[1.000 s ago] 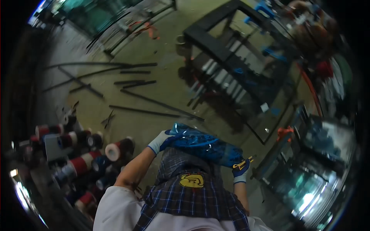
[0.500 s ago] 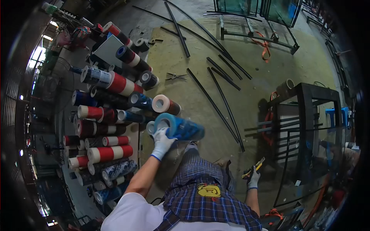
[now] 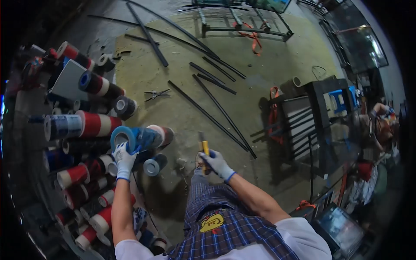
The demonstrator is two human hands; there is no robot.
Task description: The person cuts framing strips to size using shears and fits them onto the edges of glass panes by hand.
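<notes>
My left hand (image 3: 125, 159), in a white glove with a blue cuff, grips the near end of a blue film roll (image 3: 146, 138) by its cardboard core and rim. The roll is tilted sideways in front of a white-ended roll (image 3: 165, 135). A smaller blue-grey roll (image 3: 154, 165) stands just below it. In my gloved right hand (image 3: 218, 165), closed over my forward leg, is a yellow utility knife (image 3: 205, 149) pointing away from me. Part of its handle is hidden by my fingers.
Many film rolls, including a red-and-white one (image 3: 99, 123), crowd the left side. Black metal bars (image 3: 208, 112) and pliers (image 3: 156, 94) lie on the floor ahead. A black frame stand (image 3: 318, 108) is at the right, with another person (image 3: 382, 123) beyond it.
My view has swung to the right. My left hand has carried the blue film roll left towards the other rolls. My right hand has brought the knife inward, in front of my body.
</notes>
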